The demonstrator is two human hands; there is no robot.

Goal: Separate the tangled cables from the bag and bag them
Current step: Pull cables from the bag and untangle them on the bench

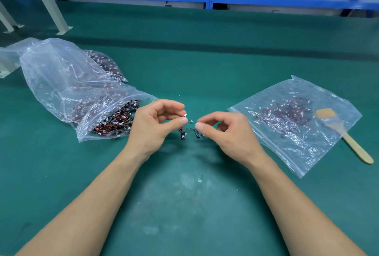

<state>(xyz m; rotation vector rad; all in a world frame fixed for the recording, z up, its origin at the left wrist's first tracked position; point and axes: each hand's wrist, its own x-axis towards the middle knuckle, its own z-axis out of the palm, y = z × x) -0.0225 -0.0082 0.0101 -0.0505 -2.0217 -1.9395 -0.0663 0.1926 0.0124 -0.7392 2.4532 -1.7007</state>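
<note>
We hold a small tangle of red-and-black cables with white plug ends (pixel 189 130) just above the green table mat (pixel 184 194), and we place everything else from that tangle. Our left hand (pixel 158 124) is just left of it, thumb and forefinger pinching a white plug, the other fingers curled. Our right hand (pixel 225 132) is just right of it and pinches the tangle's other side the same way. Two little black tabs hang below the pinches. Left of the tangle lies a large crumpled clear plastic bag (pixel 61 83), its open mouth spilling more cables. Right of the tangle lies a flat clear zip bag (pixel 297 149) holding a thinner layer of cables. A wooden-handled brush (pixel 352 145) overlaps that bag's far edge.
</note>
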